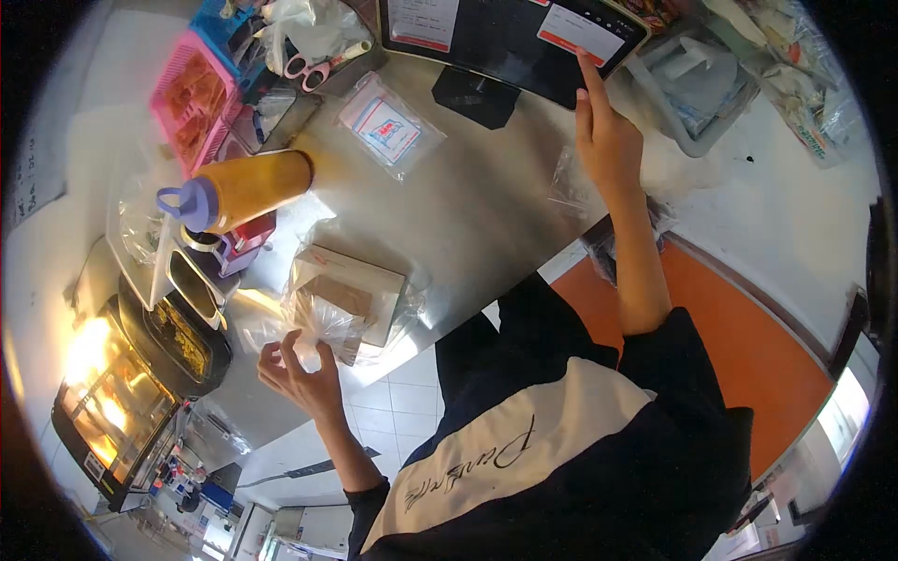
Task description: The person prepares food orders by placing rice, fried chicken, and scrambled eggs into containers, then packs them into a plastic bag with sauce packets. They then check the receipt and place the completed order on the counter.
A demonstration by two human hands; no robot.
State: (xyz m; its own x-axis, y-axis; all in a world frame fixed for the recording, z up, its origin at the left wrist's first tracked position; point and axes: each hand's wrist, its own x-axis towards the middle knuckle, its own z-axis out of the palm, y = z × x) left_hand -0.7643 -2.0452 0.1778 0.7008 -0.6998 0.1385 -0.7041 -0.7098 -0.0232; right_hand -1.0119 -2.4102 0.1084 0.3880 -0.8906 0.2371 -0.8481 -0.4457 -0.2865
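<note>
My right hand [610, 140] has its index finger stretched out to the lower part of a tablet-like screen [496, 42], with the fingertip at a red bar. It holds nothing. On the left, my left hand [304, 381] is loosely bent, thumb and fingers apart, right at the gathered top of a clear plastic bag [323, 323]. A brown cardboard box [379, 280] sits in or under this bag near the counter's front edge. Behind it lies a bottle of orange-brown liquid [262, 187] with a purple cap.
A flat plastic packet [385, 126] lies on the metal counter [449, 206]. Pink-handled scissors [307, 73] and a pink basket [195, 98] stand at the back left. A grey bin [697, 98] is right of the screen. A lit glass-fronted appliance [117, 411] glows at far left.
</note>
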